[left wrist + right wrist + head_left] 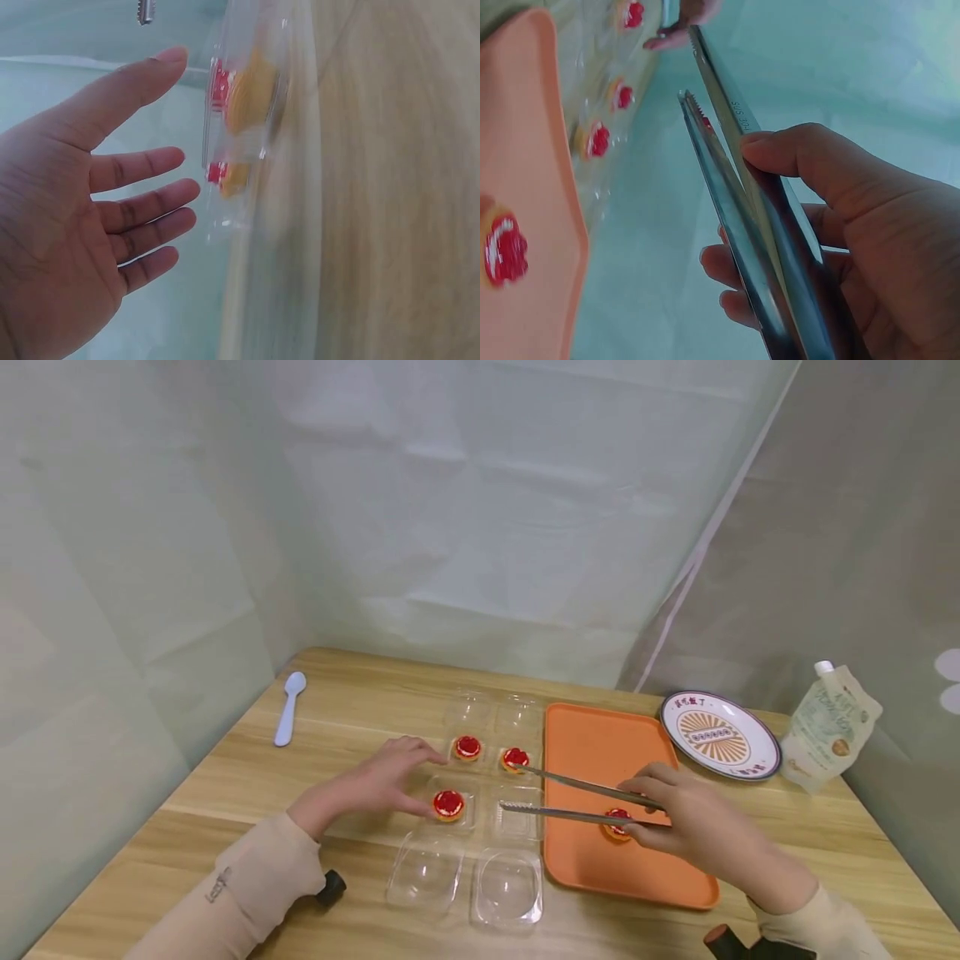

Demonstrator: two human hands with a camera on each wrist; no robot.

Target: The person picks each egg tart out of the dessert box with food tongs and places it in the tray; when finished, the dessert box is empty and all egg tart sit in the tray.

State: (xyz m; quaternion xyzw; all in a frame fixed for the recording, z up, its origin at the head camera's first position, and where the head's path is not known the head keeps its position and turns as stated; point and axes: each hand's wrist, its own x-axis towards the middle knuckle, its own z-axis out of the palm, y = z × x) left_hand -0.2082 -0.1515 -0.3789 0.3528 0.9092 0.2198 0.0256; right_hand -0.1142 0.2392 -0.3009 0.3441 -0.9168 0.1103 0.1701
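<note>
My right hand (693,822) grips metal tongs (739,180) whose tips stand apart with nothing between them. In the head view the tongs (577,785) reach left across the orange tray (607,743). A red-topped tart (617,823) lies on the tray, partly hidden behind the tongs. Left of the tray, clear plastic containers (517,814) hold three more tarts, the nearest tart (448,805) close to my left thumb. My left hand (382,781) hovers beside these containers, fingers spread and holding nothing. In the left wrist view its fingers (150,202) are fairly straight.
A patterned plate (720,735) stands at the tray's back right, beside a spouted pouch (828,727). A pale blue spoon (289,708) lies at the far left of the wooden table (247,777). Grey-green sheets (465,527) hang behind the table.
</note>
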